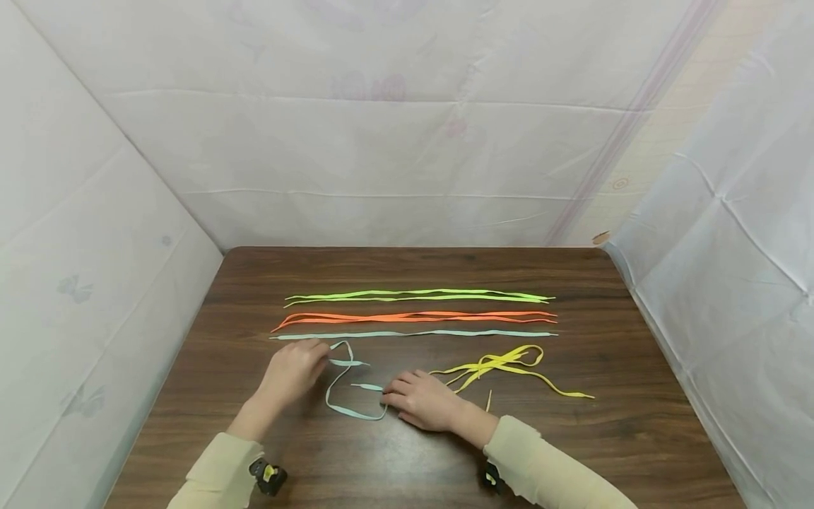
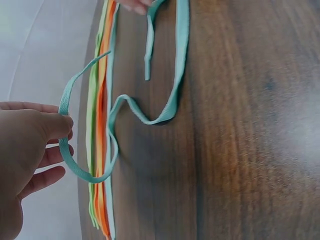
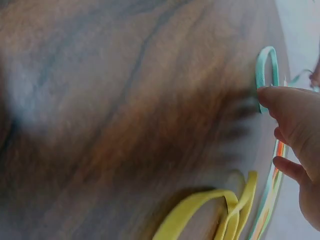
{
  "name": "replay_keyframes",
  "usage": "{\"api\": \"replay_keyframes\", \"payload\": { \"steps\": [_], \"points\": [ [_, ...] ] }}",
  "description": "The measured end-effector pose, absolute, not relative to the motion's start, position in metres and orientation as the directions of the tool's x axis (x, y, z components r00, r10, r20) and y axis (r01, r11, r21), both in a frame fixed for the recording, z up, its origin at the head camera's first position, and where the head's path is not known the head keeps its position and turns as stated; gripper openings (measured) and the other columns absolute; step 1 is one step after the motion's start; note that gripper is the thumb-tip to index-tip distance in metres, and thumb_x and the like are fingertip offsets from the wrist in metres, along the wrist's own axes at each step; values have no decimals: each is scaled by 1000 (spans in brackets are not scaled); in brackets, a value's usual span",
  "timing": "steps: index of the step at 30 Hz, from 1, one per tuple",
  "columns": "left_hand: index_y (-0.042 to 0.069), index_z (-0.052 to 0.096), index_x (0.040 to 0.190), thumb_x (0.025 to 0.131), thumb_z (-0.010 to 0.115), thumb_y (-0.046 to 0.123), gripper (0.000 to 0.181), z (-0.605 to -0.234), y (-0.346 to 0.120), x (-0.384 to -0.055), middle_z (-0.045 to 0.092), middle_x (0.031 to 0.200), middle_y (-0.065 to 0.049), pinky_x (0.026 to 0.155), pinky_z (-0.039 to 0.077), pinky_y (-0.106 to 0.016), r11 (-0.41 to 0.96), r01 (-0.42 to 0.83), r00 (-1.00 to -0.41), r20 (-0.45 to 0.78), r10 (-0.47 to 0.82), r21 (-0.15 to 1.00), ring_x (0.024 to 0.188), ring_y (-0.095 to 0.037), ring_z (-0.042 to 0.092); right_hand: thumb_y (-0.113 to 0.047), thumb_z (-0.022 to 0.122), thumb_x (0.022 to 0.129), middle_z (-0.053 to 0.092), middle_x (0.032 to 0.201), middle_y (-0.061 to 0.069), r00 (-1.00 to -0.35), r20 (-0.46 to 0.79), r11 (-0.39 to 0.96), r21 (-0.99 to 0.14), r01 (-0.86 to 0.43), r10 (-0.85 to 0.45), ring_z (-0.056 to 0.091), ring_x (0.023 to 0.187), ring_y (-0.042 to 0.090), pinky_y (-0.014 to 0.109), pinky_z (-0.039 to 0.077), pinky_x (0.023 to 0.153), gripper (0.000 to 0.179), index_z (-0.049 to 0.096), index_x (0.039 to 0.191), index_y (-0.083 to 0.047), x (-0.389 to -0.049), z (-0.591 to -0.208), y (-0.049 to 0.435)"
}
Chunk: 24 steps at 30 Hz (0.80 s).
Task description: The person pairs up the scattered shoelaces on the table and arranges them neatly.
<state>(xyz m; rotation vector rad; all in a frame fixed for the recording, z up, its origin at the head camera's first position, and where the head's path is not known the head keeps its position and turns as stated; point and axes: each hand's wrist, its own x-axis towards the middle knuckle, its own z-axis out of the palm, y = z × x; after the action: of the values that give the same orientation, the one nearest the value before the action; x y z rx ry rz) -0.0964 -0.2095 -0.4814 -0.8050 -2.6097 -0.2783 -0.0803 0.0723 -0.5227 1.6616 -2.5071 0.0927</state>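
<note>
A loose light-blue shoelace (image 1: 356, 413) winds across the table between both hands. My left hand (image 1: 295, 369) pinches it near one end; in the left wrist view the lace (image 2: 65, 100) loops past the thumb and its tip sticks up free. At the other end my right hand (image 1: 425, 401) holds the same lace low over the tabletop, a short tip poking out to the left of the fingers. In the right wrist view the lace (image 3: 260, 70) bends in a narrow loop by the fingertips. Part of it is hidden under the right hand.
Beyond the hands lie a straight light-blue shoelace (image 1: 445, 332), orange shoelaces (image 1: 381, 318) and lime-green shoelaces (image 1: 407, 292), stretched out in parallel rows. A tangled yellow shoelace (image 1: 502, 360) lies right of the right hand. White sheeting surrounds the wooden table (image 1: 572, 452).
</note>
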Motion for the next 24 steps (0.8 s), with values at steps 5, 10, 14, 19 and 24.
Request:
{"api": "replay_keyframes", "payload": {
  "steps": [5, 10, 14, 19, 24],
  "points": [
    [11, 66, 78, 68, 75, 0, 18, -476, -216, -98, 59, 70, 3, 50, 46, -30, 822, 564, -760, 440, 478, 82, 59, -14, 57, -32, 56, 90, 57, 117, -7, -376, 118, 385, 63, -921, -919, 52, 111, 13, 32, 43, 91, 26, 60, 116, -25, -76, -527, 67],
    [9, 65, 78, 66, 76, 0, 18, -472, -224, -99, 59, 71, 2, 49, 46, -32, 827, 559, -751, 461, 473, 63, 58, -15, 57, -30, 57, 91, 56, 103, -7, -404, 150, 420, 102, -902, -903, 54, 100, 12, 30, 44, 83, 13, 61, 102, -26, -76, -528, 68],
    [9, 66, 79, 67, 76, 2, 17, -471, -230, -99, 61, 71, 1, 49, 46, -33, 836, 546, -750, 478, 458, 57, 57, -17, 58, -28, 53, 93, 57, 98, -6, -411, 161, 433, 135, -891, -897, 54, 96, 12, 29, 44, 79, 10, 62, 96, -24, -77, -529, 70],
    [9, 65, 78, 67, 76, 2, 17, -470, -235, -99, 62, 72, 0, 47, 45, -33, 837, 543, -748, 492, 445, 69, 55, -17, 58, -27, 53, 93, 58, 99, -7, -403, 165, 422, 109, -900, -900, 54, 97, 12, 28, 43, 78, 10, 60, 96, -22, -78, -526, 73],
    [8, 65, 79, 67, 75, 1, 18, -468, -241, -99, 63, 74, -1, 48, 46, -34, 850, 520, -764, 491, 419, 82, 57, -18, 59, -23, 59, 89, 56, 86, -9, -418, 259, 420, -51, -906, -871, 53, 83, 9, 24, 41, 68, 4, 56, 87, -21, -82, -521, 78]
  ]
}}
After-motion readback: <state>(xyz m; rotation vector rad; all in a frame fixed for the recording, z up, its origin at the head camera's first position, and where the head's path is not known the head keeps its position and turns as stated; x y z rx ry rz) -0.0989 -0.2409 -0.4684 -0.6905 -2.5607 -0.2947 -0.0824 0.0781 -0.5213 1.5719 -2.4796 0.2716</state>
